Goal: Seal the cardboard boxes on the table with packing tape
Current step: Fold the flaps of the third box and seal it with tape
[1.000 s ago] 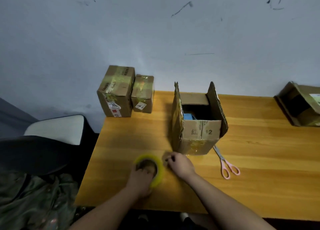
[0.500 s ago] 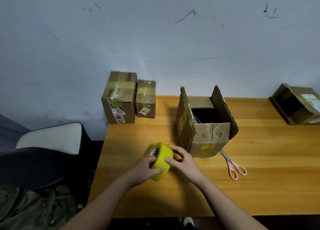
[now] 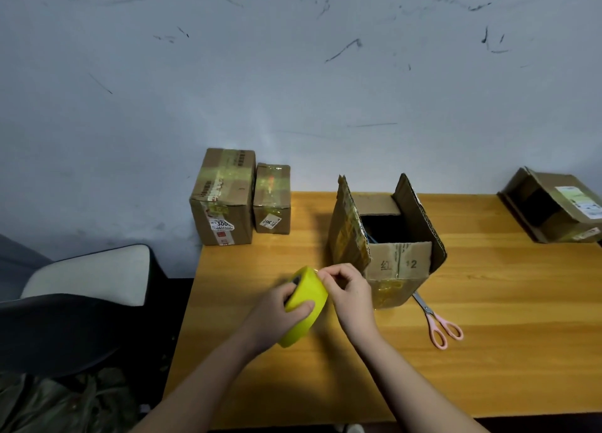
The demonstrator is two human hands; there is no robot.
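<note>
I see the tape roll [image 3: 304,305] held above the table [image 3: 488,351], just left of and nearer than the open box [image 3: 395,253], which I take as landmark. Left hand [image 3: 277,315] grasps the roll, thumb across its yellow outer face, other fingers hidden behind or in the core. Right hand [image 3: 347,289] is curled at the roll's top rim, fingertips pinching there; whether a free tape end is already caught I cannot tell. The box stands with both side flaps upright, contents dark. Scissors [image 3: 438,321] lie right of the box, touching or nearly touching its near corner. Two taped boxes [image 3: 239,198] sit well left of it at the wall; another box [image 3: 553,207] lies on its side far right. Judgement: roll is light, rigid, smooth on the face, so best held through the core or across the width as now. The tape end is thin, sticky, prone to folding on itself; take it by a corner. The box is corrugated, stiff along flutes, flaps springy; press flaps down flat before taping.
</note>
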